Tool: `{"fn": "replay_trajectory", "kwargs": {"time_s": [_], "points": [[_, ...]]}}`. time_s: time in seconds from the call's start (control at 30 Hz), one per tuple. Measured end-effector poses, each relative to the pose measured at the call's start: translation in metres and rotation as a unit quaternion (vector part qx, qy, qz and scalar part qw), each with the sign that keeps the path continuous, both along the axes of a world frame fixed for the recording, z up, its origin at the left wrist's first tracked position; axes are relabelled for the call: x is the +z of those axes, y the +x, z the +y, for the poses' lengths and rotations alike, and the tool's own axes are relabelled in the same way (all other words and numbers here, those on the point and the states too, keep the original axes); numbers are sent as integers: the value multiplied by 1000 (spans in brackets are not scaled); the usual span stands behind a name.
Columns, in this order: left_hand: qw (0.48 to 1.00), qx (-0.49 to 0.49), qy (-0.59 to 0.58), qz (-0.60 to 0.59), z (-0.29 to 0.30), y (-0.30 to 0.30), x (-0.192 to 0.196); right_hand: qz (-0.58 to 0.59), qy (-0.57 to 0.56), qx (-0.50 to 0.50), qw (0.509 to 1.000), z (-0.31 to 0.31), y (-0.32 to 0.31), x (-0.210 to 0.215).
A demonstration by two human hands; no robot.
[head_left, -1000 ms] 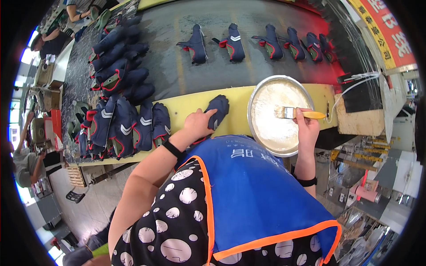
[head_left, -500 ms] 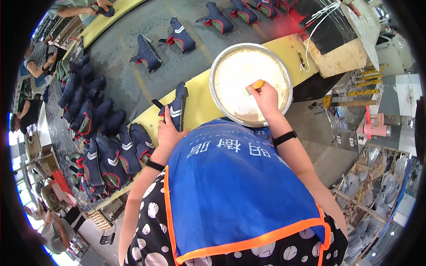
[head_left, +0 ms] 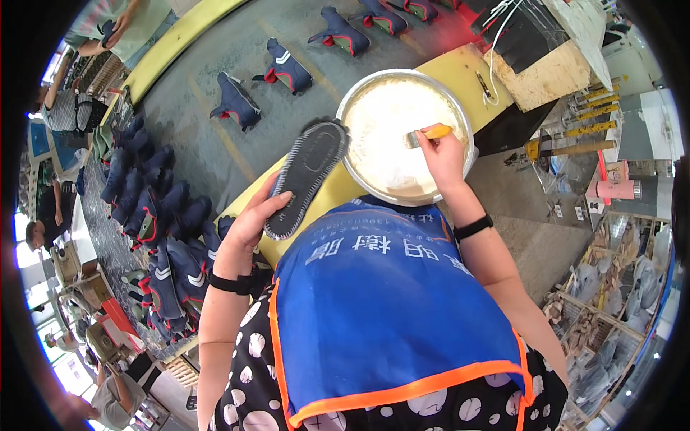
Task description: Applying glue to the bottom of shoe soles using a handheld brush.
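Near the middle of the frame, just left of the basin, a dark shoe (head_left: 307, 179) is tilted with its underside to the camera, pale stitches running round the edge of the black bottom; the left hand (head_left: 255, 215) holds it at the lower end, thumb on the bottom and fingers out of sight behind; half a second ago it lay on the yellow board with its navy upper showing, so it has been picked up and turned over, leaving the bottom, not the upper, exposed beside the basin; its upper end overlaps the basin's rim in this view, though I cannot tell whether they touch; right of centre, the right hand (head_left: 442, 154) is closed round a yellow-handled brush (head_left: 436, 132), still over the pale contents of the metal basin (head_left: 406, 200), bristles pointing left; whether they dip in is unclear; the basin stands on the yellow board (head_left: 449, 68); above and left of it, a row of navy shoes with red trim (head_left: 237, 100) crosses the grey surface (head_left: 284, 129); at the left, more such shoes lie heaped in a pile (head_left: 147, 208); in the upper left corner, a co-worker's hands (head_left: 118, 29) hold a small dark piece.
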State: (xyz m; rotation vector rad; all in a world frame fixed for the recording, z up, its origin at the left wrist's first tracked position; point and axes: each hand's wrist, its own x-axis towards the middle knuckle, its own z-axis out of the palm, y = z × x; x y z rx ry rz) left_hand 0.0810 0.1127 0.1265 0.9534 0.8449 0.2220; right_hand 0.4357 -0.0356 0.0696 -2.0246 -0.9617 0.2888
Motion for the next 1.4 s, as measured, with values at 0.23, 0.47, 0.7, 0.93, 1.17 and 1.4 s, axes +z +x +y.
{"fn": "replay_trajectory", "kwargs": {"time_s": [0.23,0.47,0.7,0.93,1.17,1.4], "points": [[988,-148,-24,35,2,49,28,-60,87,85,991,2,-16,60],[976,-214,-38,27,1,73,29,-126,193,293,928,3,-55,115],[977,-194,-89,2,3,64,32,-46,111,154,981,-2,-19,76],[977,-195,-86,0,2,63,42,20,236,247,940,10,-32,93],[985,-171,-13,-26,1,51,22,28,124,113,985,10,-25,83],[989,-139,52,-15,-8,51,22,11,129,73,989,12,-32,84]]}}
